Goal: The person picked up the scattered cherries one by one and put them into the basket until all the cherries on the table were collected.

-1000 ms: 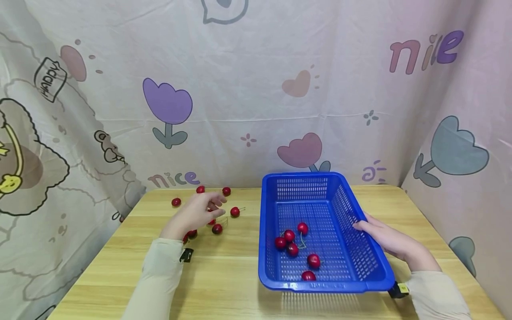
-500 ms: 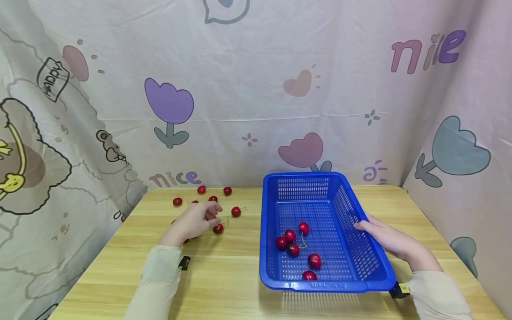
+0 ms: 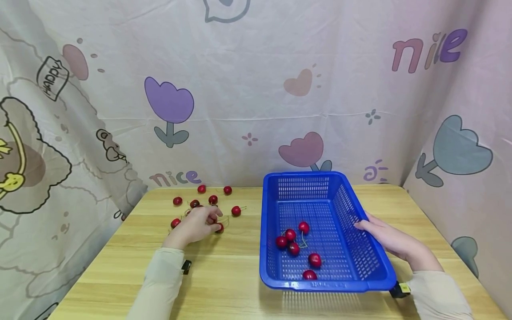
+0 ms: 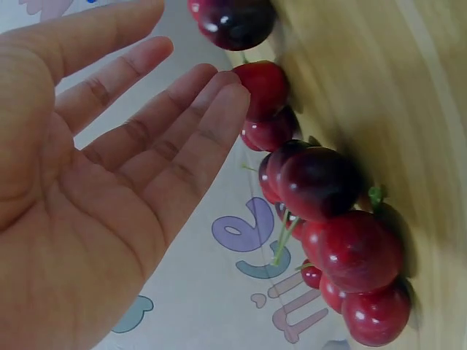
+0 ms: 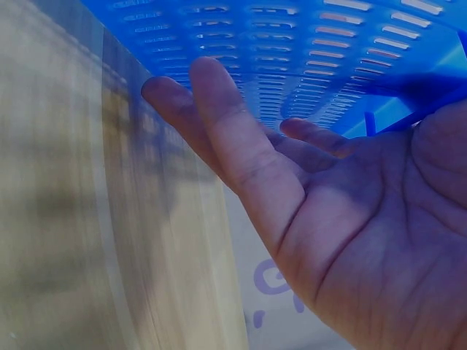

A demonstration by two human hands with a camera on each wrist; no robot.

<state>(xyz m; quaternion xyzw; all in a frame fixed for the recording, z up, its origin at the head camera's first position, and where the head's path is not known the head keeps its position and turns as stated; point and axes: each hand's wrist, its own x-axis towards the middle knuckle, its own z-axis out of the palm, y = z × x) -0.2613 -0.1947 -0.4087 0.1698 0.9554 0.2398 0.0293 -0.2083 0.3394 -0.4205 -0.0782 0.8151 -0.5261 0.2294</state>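
Observation:
My left hand (image 3: pixel 197 226) is low over a loose group of red cherries on the left of the table. In the left wrist view its fingers (image 4: pixel 193 157) are spread and nearly straight, with the tips right at a dark red cherry (image 4: pixel 264 86) and nothing in the palm. My right hand (image 3: pixel 386 233) grips the right side of a blue plastic basket (image 3: pixel 326 285). Its thumb is inside the wall, and its other fingers (image 5: pixel 219 95) reach under the slotted bottom. The basket is tilted, its near end raised off the table. Several cherries (image 3: pixel 314 260) lie inside, toward the left and near end.
More cherries (image 3: pixel 227 190) with thin stems are scattered up to the back edge of the wooden table (image 3: pixel 224 284). A printed curtain (image 3: pixel 240 89) hangs close behind the table and along both sides.
My left hand has drawn back slightly and lowered toward the cherries, uncovering some behind it. The right hand and the basket have stayed in place.

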